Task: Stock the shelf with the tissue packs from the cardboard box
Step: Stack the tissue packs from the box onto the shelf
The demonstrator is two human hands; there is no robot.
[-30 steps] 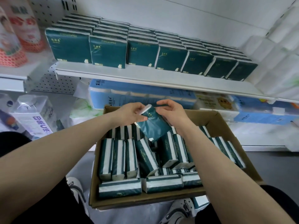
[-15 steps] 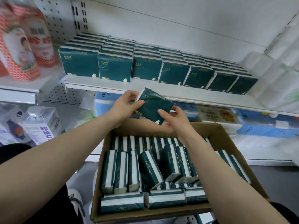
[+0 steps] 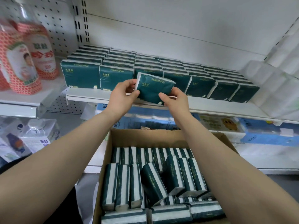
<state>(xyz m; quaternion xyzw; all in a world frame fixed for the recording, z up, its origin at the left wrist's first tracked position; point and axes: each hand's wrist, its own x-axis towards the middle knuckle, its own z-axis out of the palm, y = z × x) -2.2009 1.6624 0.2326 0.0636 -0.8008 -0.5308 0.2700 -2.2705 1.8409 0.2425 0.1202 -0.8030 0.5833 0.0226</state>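
Fingers (image 3: 135, 93) of the left hand (image 3: 122, 97) and right hand (image 3: 175, 101) pinch one dark green tissue pack (image 3: 153, 88), tilted, just in front of the shelf (image 3: 90, 96) edge. Seven columns of packs (image 3: 80, 76) fill the shelf. One cardboard box (image 3: 145, 136) of packs sits nearer, below.

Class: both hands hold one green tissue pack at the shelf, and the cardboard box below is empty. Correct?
No: the head view shows the cardboard box holding many tissue packs. Left hand and right hand do hold one pack at the shelf.
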